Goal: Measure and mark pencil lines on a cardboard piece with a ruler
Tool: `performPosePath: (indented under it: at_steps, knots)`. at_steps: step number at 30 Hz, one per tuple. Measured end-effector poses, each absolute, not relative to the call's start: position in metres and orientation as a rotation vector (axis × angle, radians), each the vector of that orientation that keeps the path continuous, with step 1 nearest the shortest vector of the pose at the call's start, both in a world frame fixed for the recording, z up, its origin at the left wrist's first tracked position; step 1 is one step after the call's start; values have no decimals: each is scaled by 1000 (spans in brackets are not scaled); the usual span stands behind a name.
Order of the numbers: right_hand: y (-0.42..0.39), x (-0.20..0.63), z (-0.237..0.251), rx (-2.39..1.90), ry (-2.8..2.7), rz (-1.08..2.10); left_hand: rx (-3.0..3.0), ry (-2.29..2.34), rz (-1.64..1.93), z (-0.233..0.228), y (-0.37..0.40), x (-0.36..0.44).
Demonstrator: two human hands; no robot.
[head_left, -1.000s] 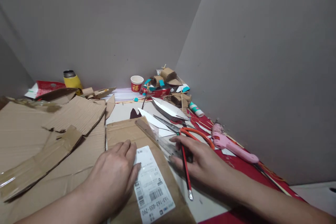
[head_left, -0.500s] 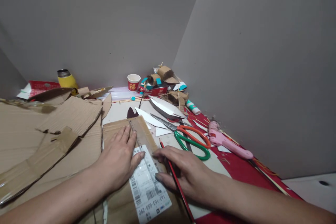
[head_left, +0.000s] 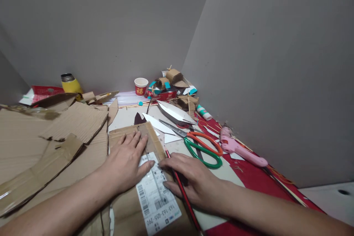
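Observation:
My left hand (head_left: 125,160) lies flat with its fingers spread on a brown cardboard piece (head_left: 123,214), pressing on a clear ruler (head_left: 159,180). Part of the ruler is hidden by the fingers. Under its lower part shows a white shipping label (head_left: 159,210) with barcodes. In my right hand (head_left: 193,180) is a red and black pencil (head_left: 186,195), its tip pointing away from me near the cardboard's right edge. The thumb and index finger of that hand reach to the ruler's right side.
Scissors (head_left: 203,149) with orange and green handles lie to the right, beside a pink glue gun (head_left: 240,149). Large cardboard sheets (head_left: 22,129) cover the left. At the back stand a paper cup (head_left: 141,87), a yellow bottle (head_left: 71,84) and small cardboard models (head_left: 174,76).
My left hand's fingers have shifted slightly right, covering more of the ruler's far end. My right hand and the pencil tip have moved a little to the left.

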State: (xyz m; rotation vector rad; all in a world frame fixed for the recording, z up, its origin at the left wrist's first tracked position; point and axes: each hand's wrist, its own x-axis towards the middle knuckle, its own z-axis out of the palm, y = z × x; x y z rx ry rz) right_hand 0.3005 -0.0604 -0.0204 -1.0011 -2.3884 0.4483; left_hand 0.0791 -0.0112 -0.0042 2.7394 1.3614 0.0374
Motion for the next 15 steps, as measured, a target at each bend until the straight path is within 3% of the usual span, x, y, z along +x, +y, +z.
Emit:
performPosePath:
  at_steps: [15]
  knots:
    - [-56,301,-26,-1002,-2117,584,2751,1326,27,-6,-2,69]
